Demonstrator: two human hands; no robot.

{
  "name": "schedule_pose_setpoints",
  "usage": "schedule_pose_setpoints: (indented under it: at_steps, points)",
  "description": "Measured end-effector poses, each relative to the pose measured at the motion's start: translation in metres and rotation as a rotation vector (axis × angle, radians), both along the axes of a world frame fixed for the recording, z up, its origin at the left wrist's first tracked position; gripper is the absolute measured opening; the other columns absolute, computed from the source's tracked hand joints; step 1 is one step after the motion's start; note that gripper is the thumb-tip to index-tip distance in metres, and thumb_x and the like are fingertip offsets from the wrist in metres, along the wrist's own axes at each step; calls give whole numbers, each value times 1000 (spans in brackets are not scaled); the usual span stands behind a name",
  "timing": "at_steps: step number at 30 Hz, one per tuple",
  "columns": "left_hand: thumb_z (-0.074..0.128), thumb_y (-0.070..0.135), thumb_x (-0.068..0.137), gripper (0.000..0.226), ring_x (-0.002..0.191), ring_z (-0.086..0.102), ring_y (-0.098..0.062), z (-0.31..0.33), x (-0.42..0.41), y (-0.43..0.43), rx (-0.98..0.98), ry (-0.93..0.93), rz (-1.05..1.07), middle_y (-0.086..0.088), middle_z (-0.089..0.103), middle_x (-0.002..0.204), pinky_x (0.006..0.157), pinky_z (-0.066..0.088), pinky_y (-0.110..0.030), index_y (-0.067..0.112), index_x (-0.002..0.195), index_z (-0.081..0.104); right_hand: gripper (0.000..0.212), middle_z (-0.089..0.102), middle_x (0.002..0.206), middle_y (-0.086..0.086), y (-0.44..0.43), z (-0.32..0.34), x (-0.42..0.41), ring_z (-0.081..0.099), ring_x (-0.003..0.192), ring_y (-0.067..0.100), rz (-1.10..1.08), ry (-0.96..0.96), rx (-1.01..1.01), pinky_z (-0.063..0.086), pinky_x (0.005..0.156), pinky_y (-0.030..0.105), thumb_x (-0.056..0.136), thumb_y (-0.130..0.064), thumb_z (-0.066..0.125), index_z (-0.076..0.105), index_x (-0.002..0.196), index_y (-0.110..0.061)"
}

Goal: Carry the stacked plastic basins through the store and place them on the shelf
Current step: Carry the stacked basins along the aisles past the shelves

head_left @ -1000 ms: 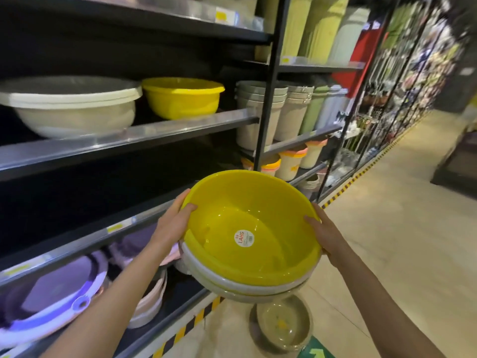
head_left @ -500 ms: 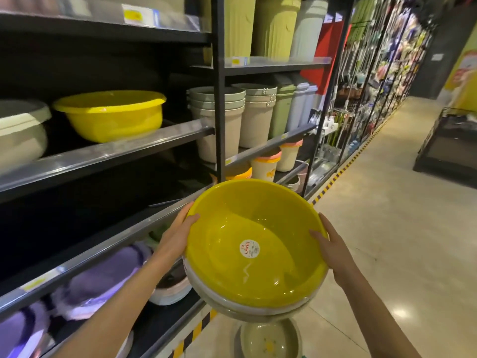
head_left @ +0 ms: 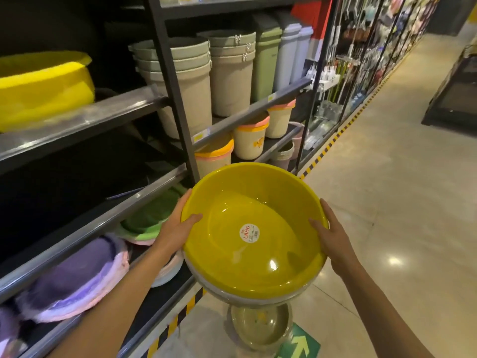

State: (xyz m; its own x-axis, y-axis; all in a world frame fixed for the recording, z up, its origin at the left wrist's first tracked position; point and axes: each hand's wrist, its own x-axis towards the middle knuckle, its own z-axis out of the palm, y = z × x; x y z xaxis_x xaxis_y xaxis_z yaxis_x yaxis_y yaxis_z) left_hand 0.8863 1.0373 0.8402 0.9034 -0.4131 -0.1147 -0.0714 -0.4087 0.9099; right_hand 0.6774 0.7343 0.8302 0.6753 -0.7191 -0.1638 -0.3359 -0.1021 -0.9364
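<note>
I hold a stack of plastic basins (head_left: 254, 251) in front of me, a yellow one on top with a round white sticker inside and pale grey ones nested under it. My left hand (head_left: 178, 228) grips the left rim, thumb over the edge. My right hand (head_left: 329, 236) grips the right rim the same way. The stack hangs over the aisle floor, just right of the dark metal shelf (head_left: 103, 223) that runs along my left.
On the shelving sit a yellow basin (head_left: 44, 86), beige and green bins (head_left: 196, 81), lidded buckets (head_left: 249, 139), and purple and green basins (head_left: 74, 277) on the bottom level. A greenish basin (head_left: 260, 326) lies on the floor below the stack. A dark rack (head_left: 454, 91) stands at right.
The view has moved forward along the aisle, so the shelf items slid left. The stack sits a little lower and to the right in view, with both hands holding it the same way.
</note>
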Motion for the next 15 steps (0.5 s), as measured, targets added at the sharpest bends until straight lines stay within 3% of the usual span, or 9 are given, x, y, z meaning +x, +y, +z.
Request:
schedule_pose_setpoints:
  at_steps: [3, 6, 8, 12, 15]
  points:
    - [64, 45, 90, 68, 117, 53, -25, -18, 9, -20, 5, 6, -39, 8, 44, 144, 87, 53, -46, 83, 126, 21, 55, 42, 153, -5, -12, -18, 1, 50, 128, 30, -21, 20, -5, 48, 100, 58, 95, -54, 51, 28, 145, -58]
    - [68, 24, 90, 80, 123, 50, -28, -41, 23, -37, 6, 38, -84, 5, 42, 148, 95, 50, -56, 75, 134, 25, 55, 42, 153, -4, -21, -39, 1, 51, 127, 31, -68, 54, 5, 49, 98, 58, 95, -57, 49, 27, 146, -57]
    - [64, 11, 88, 86, 122, 50, -26, -57, 31, -47, 31, 42, -116, 6, 42, 146, 94, 50, -56, 75, 133, 27, 54, 43, 152, -4, -24, -54, 2, 53, 124, 31, -83, 77, 8, 51, 97, 57, 95, -57, 47, 26, 145, -58]
    - [58, 0, 83, 95, 108, 54, -16, -92, 52, -66, 41, 92, -171, 10, 46, 133, 78, 53, -39, 80, 125, 28, 54, 45, 149, -3, -26, -87, 10, 55, 119, 29, -141, 114, 33, 52, 95, 56, 96, -55, 47, 26, 145, -58]
    - [57, 8, 78, 92, 103, 60, -22, -121, 71, -76, 79, 149, -196, 7, 51, 132, 79, 56, -48, 76, 132, 27, 53, 47, 145, -5, -27, -114, 22, 56, 117, 27, -178, 170, 59, 53, 94, 56, 96, -54, 47, 26, 145, -58]
